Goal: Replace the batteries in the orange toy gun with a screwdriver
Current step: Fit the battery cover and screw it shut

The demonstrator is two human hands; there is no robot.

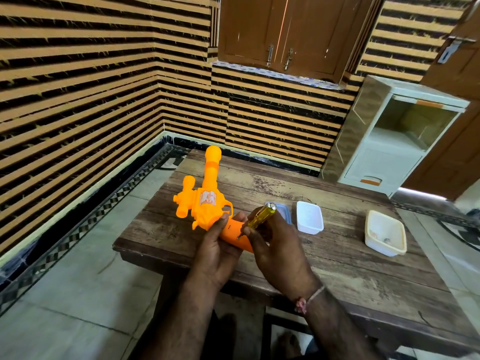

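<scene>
Your worn wooden surface (pixel 324 255) carries a white tub (pixel 309 217) beside a blue-rimmed lid (pixel 284 211), and well apart to the right a cream tub (pixel 385 232) with small bits inside.

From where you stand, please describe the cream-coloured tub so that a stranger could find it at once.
Start at the wooden table and look to its right side. The cream tub sits there alone, to the right of the white tub. Unlike that one, it has a yellowish rim and something small and dark inside.
</scene>
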